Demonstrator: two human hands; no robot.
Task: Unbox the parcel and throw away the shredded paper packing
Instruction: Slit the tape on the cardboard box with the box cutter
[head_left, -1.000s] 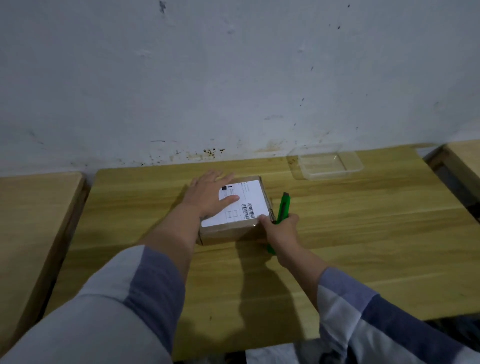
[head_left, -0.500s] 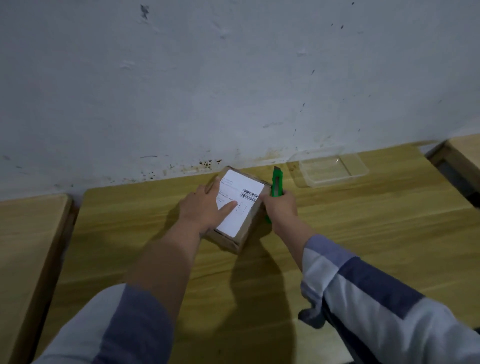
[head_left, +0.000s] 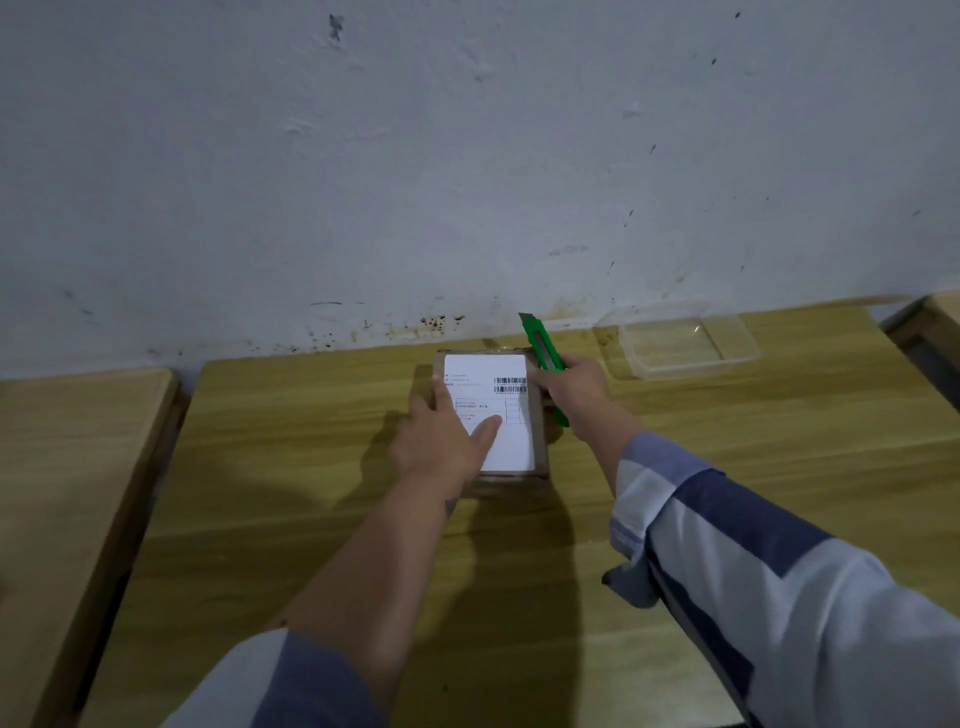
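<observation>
- Turned since half a second ago, the parcel (head_left: 491, 415) now lies square to the person with its long side running away from them; before, it sat skewed on the desk (head_left: 270, 467).
- Its white label (head_left: 493, 410) faces up, barcode toward the far right corner, and the flaps look sealed, so unboxing has barely begun.
- The left hand (head_left: 441, 441) lies flat on the near left part of the label, fingers straight and spread, pressing the parcel down.
- The right hand (head_left: 569, 389) grips a green box cutter (head_left: 543, 348) against the parcel's right edge; the blade tip points up and away toward the wall (head_left: 467, 156), clear of the cardboard.
- To do the cut well, the blade probably wants lowering onto the tape seam and drawing shallowly, so whatever is inside stays unscratched.
- The flat hand is best kept off the blade's line.
- A clear plastic tub (head_left: 680, 343) stands well apart at the far right of the desk.
</observation>
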